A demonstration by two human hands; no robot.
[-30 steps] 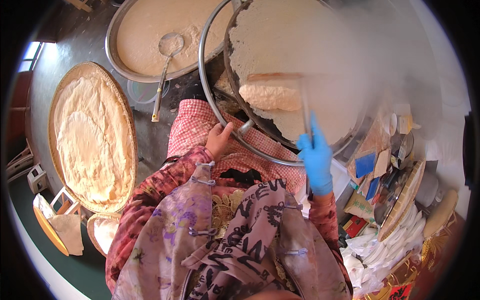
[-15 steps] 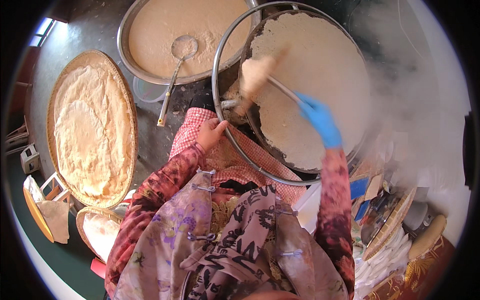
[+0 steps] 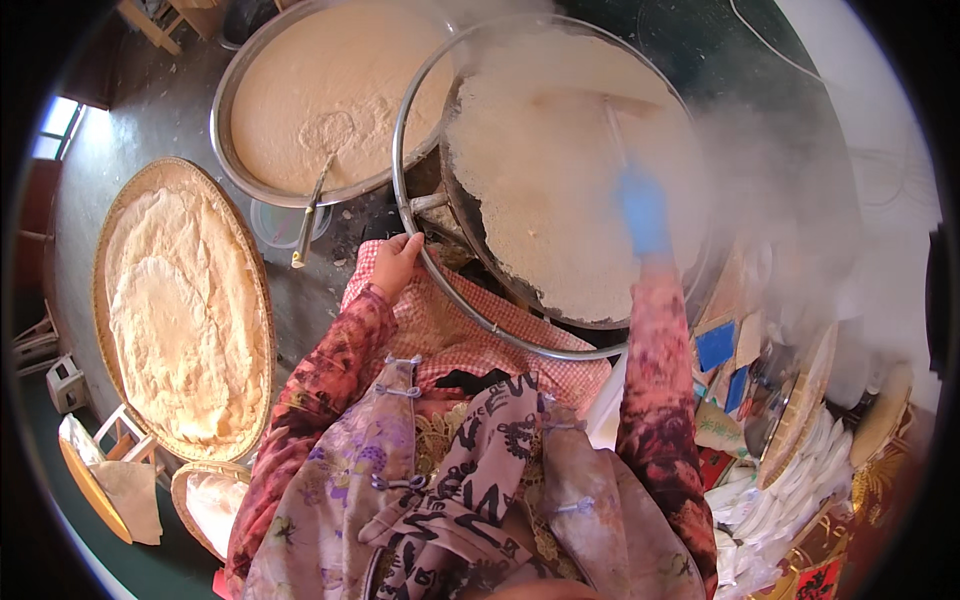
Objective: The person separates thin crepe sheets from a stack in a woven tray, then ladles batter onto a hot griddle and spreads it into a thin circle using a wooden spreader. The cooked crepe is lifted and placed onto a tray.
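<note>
A big round griddle (image 3: pixel 500 270) carries a thin pale sheet of batter (image 3: pixel 560 180), and steam rises over it. My right hand (image 3: pixel 643 208), in a blue glove, is closed on the handle of a wooden T-shaped spreader (image 3: pixel 600 103) whose bar lies across the far part of the sheet. My bare left hand (image 3: pixel 397 262) rests on the red checked cloth (image 3: pixel 450 325) over my lap, fingers curled against the metal ring (image 3: pixel 405 205) at the griddle's left rim.
A wide metal basin of batter (image 3: pixel 290 90) with a ladle (image 3: pixel 310 210) stands at upper left. A woven tray (image 3: pixel 105 230) at left holds stacked thin pancakes. Smaller baskets (image 3: pixel 200 500) lie low left. Packets, stacked plates (image 3: pixel 790 480) and clutter crowd the right.
My right hand has swept the spreader from the griddle's near left to its far side, spreading the lump of batter into a thin sheet. More steam rises. My left hand stays put.
</note>
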